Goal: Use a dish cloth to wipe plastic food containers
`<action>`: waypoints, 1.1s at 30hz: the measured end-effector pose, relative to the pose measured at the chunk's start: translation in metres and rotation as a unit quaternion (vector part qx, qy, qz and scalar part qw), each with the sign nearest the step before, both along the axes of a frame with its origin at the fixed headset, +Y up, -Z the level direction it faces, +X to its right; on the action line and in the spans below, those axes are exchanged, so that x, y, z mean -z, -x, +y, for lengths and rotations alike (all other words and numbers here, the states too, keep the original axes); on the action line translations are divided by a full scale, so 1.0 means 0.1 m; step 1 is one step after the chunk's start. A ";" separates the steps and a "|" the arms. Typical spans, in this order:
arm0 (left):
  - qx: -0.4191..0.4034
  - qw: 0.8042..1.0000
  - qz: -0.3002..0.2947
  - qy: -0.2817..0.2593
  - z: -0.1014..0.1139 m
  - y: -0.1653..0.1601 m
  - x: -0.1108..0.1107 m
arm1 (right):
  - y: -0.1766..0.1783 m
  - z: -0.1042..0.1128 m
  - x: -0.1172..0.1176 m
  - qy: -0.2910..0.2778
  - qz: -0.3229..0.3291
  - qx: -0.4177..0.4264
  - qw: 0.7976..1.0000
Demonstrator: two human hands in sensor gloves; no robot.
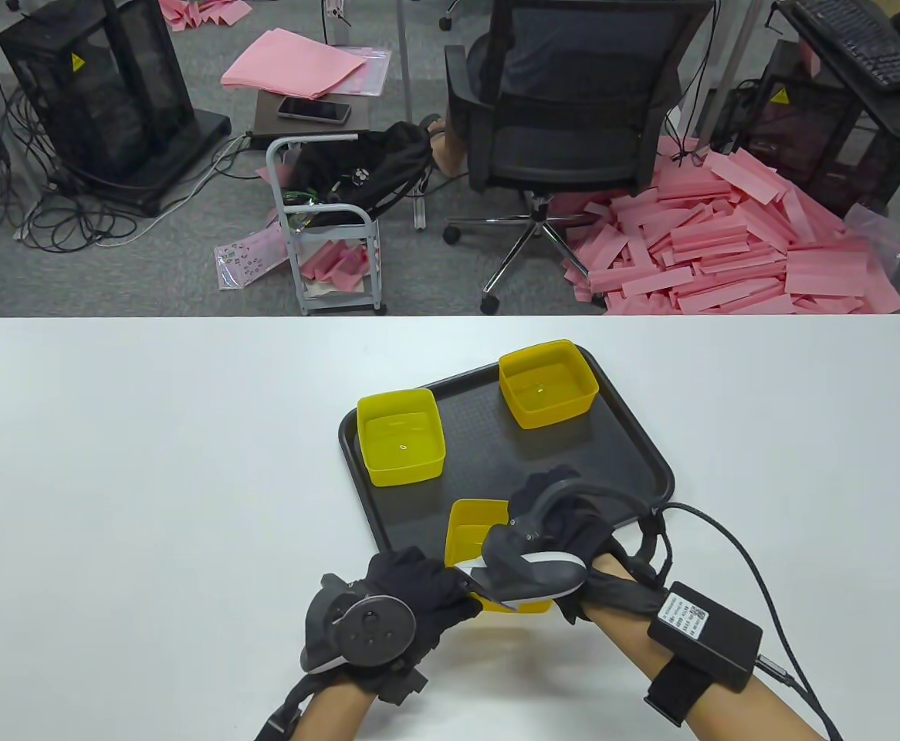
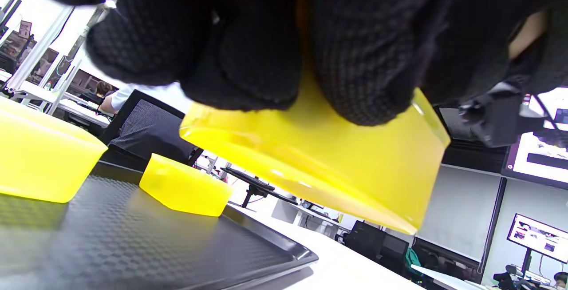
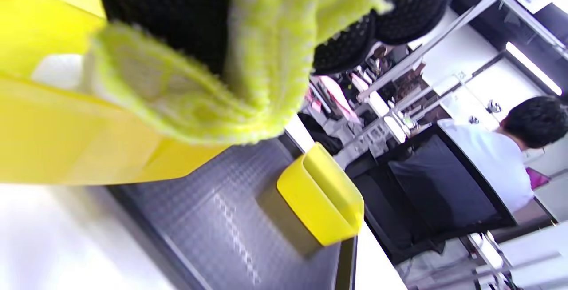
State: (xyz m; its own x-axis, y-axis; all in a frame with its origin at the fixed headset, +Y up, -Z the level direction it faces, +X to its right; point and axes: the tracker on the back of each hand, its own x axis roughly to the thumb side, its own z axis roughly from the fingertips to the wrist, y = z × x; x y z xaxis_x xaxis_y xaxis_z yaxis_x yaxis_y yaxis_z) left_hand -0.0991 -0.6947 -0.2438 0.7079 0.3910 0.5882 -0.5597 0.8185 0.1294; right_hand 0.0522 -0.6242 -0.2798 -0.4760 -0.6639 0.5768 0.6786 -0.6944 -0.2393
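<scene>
A yellow plastic container point(image 1: 471, 532) is lifted above the near edge of the black tray point(image 1: 635, 440); it shows tilted in the left wrist view point(image 2: 337, 165). My left hand point(image 1: 419, 590) grips its near rim, fingers point(image 2: 355, 59) curled over the wall. My right hand point(image 1: 554, 513) holds a yellow-green dish cloth point(image 3: 213, 99) against the container point(image 3: 53, 134); the table view hides the cloth under the hand. Two more yellow containers stand on the tray, one at left point(image 1: 400, 436) and one at the far side point(image 1: 548, 383).
The white table point(image 1: 149, 463) spreads wide on both sides of the tray. Beyond its far edge stand an office chair point(image 1: 566, 116) with a seated person, a small cart point(image 1: 326, 224) and a heap of pink foam strips point(image 1: 728, 239).
</scene>
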 end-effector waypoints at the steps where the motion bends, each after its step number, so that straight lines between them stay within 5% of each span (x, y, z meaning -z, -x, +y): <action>1: -0.004 1.000 0.000 -0.001 0.00 -0.01 0.00 | 0.00 0.01 -0.02 0.009 -0.001 -0.001 1.000; 5: -0.007 1.000 0.011 -0.002 0.00 0.00 0.01 | 0.05 0.09 -0.09 0.084 -0.020 0.016 0.996; 19: -0.049 0.999 -0.001 -0.010 0.06 0.06 -0.04 | 0.13 0.21 0.12 0.198 -0.085 0.173 0.961; 24: -0.035 0.999 -0.006 -0.011 0.08 0.04 -0.07 | 0.23 0.21 0.15 0.166 -0.087 0.185 0.965; 33: -0.020 0.999 -0.027 -0.023 0.09 -0.05 -0.12 | 0.42 0.22 0.23 0.026 -0.054 0.171 0.983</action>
State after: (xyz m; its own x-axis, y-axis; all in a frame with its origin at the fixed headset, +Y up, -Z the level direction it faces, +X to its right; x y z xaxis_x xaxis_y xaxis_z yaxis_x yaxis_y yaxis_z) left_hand -0.0941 -0.6860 -0.2316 0.6588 0.3899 0.6434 -0.5986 0.7897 0.1344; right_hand 0.0101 -0.6022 -0.3027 -0.7270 -0.4247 0.5395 0.4227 -0.8960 -0.1357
